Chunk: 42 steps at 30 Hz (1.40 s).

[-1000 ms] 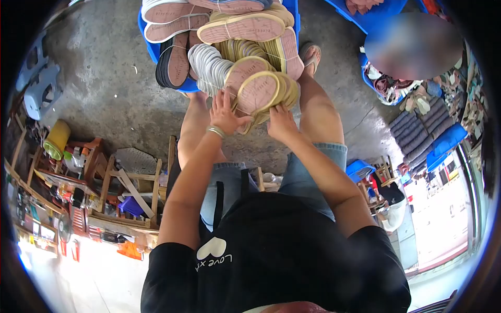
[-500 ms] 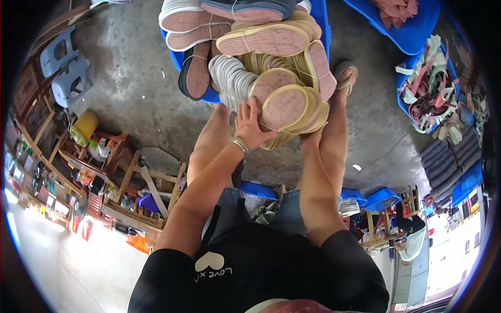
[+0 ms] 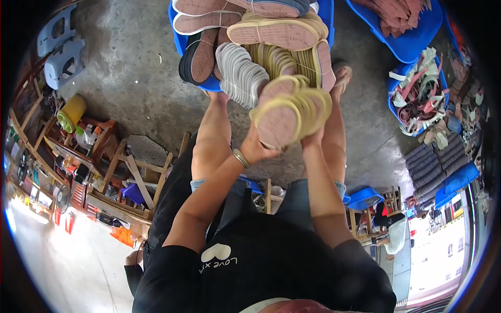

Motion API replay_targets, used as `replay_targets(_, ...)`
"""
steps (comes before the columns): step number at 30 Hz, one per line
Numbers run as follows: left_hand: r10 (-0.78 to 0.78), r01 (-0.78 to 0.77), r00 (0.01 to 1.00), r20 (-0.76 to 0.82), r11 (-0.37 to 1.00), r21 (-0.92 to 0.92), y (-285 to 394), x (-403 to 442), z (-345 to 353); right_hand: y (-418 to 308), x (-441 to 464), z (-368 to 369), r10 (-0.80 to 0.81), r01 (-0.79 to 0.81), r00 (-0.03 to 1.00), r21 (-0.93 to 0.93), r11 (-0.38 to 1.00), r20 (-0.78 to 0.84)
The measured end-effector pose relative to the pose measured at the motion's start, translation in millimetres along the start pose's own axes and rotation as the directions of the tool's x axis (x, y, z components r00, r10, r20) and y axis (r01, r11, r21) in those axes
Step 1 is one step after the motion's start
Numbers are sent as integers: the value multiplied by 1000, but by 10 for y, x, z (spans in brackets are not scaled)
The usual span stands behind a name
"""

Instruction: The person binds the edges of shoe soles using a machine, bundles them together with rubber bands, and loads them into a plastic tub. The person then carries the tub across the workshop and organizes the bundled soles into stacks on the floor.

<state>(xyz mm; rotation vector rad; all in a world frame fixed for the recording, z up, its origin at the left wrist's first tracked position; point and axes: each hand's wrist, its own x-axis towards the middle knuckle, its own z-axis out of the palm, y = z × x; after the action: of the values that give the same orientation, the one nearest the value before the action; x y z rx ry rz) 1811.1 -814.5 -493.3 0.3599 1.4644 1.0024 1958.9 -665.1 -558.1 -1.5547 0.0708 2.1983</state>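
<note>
A bundle of insoles with pinkish faces and yellow edges is held above my knees. The insoles are fanned and blurred by motion. My left hand grips the bundle's near left side. Around its right side is my right hand, its fingers mostly hidden behind the insoles. Just beyond, a blue basket is heaped with tied insole bundles. Among them are a grey-white bundle, a yellow-edged bundle and a black-edged one.
To the right stand a blue tub of fabric scraps and a blue bin with pink pieces. Stacked dark rolls lie below them. Blue-grey stools and wooden frames are on the left. Another person is behind at lower left.
Both hands have drawn the yellow-edged insoles slightly toward me, and the bundle has tilted and fanned out. My left hand has moved from its upper left side to underneath. Another person has appeared at lower left.
</note>
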Motion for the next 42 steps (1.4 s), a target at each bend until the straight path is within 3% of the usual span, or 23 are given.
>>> replay_targets(2,-29,0,993,-118,973,-232,-98,13,-158,-24,-25,788,-44,40,998,-87,995,-45)
replay_targets(4,-23,6,990,-142,993,-116,83,8,-517,67,48,1172,-54,41,997,-192,981,-61)
replay_targets(7,-251,181,941,-229,941,-287,172,197,-1097,283,336,1442,-156,155,987,-425,892,33)
replay_targets(8,-161,60,938,-306,948,-314,-165,317,-1369,328,343,1498,-161,156,987,-422,893,24)
replay_targets(9,-457,372,870,-185,854,-363,-103,381,-1674,355,347,1552,-151,200,979,-522,829,136)
replay_targets(11,-415,292,892,-177,830,-475,81,430,-1681,280,350,1488,-133,261,960,-610,749,247)
replay_targets(13,-437,348,889,-135,838,-421,65,419,-1708,116,369,1071,-451,376,847,-917,130,283)
replay_targets(14,-489,417,871,-53,791,-448,-75,420,-1765,100,378,759,-452,365,850,-921,136,270)
replay_targets(15,-497,429,867,-43,787,-444,-21,405,-1695,93,392,413,-510,243,859,-846,475,-39)
replay_targets(16,-389,280,915,-108,805,-524,108,448,-1596,67,394,335,-454,159,825,-633,757,-336)
replay_targets(17,-275,118,943,-185,801,-587,199,506,-1546,56,417,272,-458,168,824,-629,759,-333)
replay_targets(19,-221,57,958,-184,773,-632,189,558,-1579,46,358,231,82,-181,905,-204,962,-417)
replay_targets(23,-267,75,953,-142,664,-744,173,633,-1677,211,568,145,-52,-132,945,-523,842,-322)
replay_targets(25,-322,87,899,-296,795,-601,150,751,-1631,365,606,50,-420,-150,882,-972,182,-215)
replay_targets(26,-336,87,896,-290,773,-629,146,762,-1622,411,583,-23,-479,-19,849,-918,396,-224)
replay_targets(27,-337,92,898,-284,774,-627,130,740,-1598,370,500,-32,-481,-21,846,-916,401,-230)
replay_targets(29,-300,62,900,-317,806,-588,110,739,-1596,196,381,5,-228,-73,818,-489,869,-528)
replay_targets(30,-290,51,900,-325,810,-584,116,726,-1590,183,376,-75,-116,-261,688,-394,881,-716)
replay_targets(31,-291,57,902,-318,811,-582,66,692,-1600,207,384,-229,-115,-259,685,-388,885,-720)
replay_targets(33,-286,42,915,-286,772,-635,-35,677,-1667,286,532,-471,263,-379,734,-57,924,-626)
replay_targets(36,-321,62,911,-257,725,-686,-116,641,-1739,518,686,-714,211,-363,806,-179,915,-554)
replay_targets(40,-345,110,924,-165,654,-749,-265,642,-1874,712,485,-1047,167,-214,879,-58,975,-448)
replay_targets(42,-372,120,912,-172,643,-756,-277,599,-1886,593,380,-801,111,-209,829,-120,970,-548)
